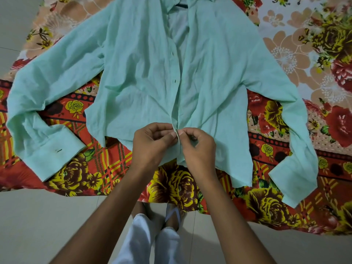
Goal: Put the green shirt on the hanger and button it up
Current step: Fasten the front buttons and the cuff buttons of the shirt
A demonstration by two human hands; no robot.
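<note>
The shirt (142, 73) lies spread on the bedsheet (285, 54), sleeves out toward the sheet's left and right edges, hem toward its near edge, where both hands meet.

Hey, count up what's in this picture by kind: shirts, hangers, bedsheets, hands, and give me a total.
Shirts: 1, the green shirt, spread flat.
Hangers: 1, a dark hanger, only a bit showing at the collar.
Bedsheets: 1, the flowered bedsheet under the shirt.
Hands: 2, the left hand and the right hand, both pinching the shirt's front edges near the hem.
Total: 5
</note>
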